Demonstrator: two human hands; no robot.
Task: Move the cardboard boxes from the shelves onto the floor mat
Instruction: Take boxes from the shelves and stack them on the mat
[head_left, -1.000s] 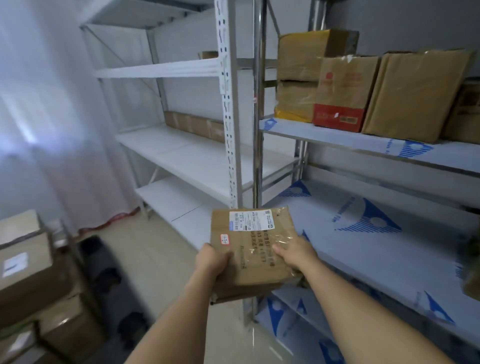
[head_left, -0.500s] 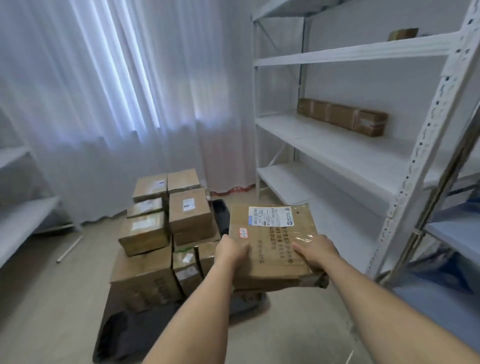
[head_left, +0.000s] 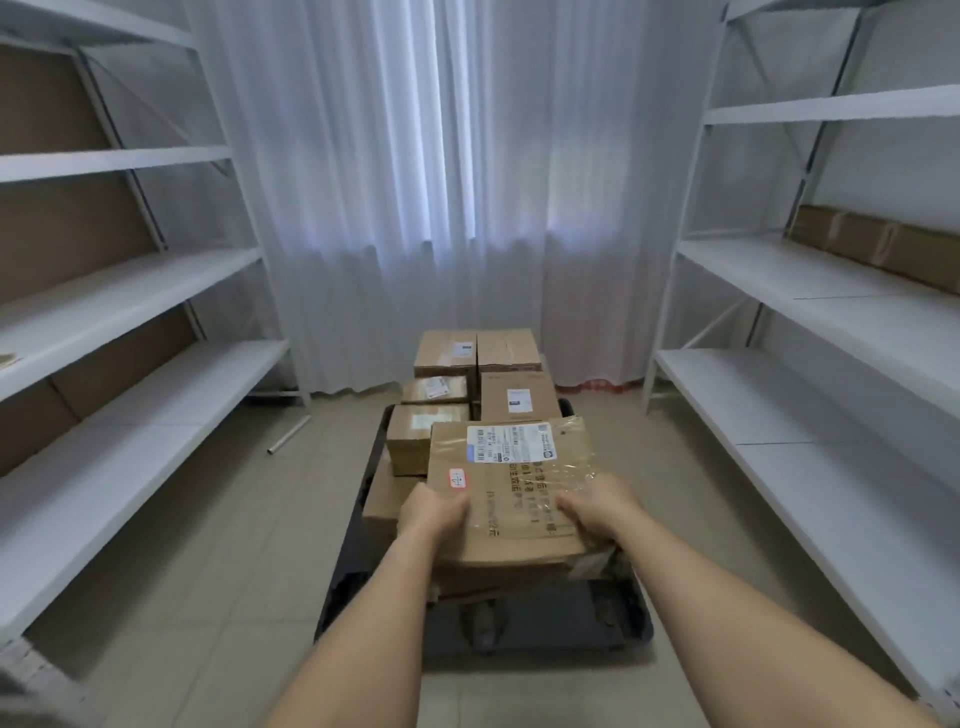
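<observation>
1. White metal shelving on the left (head_left: 130, 291): its boards carry no cartons that I can see; nothing to collect there from this angle.
2. Short grey metal tube (head_left: 288, 434) lies on the beige tiled floor (head_left: 218, 519) near the left rack's foot, well apart from the path. Judgement: harmless if the feet stay centred.
3. Left hand (head_left: 434, 512): fingers curled over the near left edge of the flat brown cardboard box with the white shipping label (head_left: 511, 493), thumb side on top. Firm grip, from what shows.
4. That box is held in the air, over the near end of the dark plastic floor mat (head_left: 519, 623) and in front of the stack of brown cardboard boxes (head_left: 483, 384) already resting there (whether it touches the stack's front carton cannot be told).
5. Judgement on the step: lower the box level, both hands together, onto the bare near strip of mat or squarely atop a front carton; keep it flush with its neighbours so the stack does not lean. Slide fingers out sideways only once the weight is down.
6. Right hand (head_left: 597, 506): curled round the near right edge, over glossy clear tape. Judgement: tape may be slippery; keep fingers under the corner.
7. White shelving on the right (head_left: 810, 291): one long brown cardboard carton (head_left: 878, 244) remains at the back of a middle board.
</observation>
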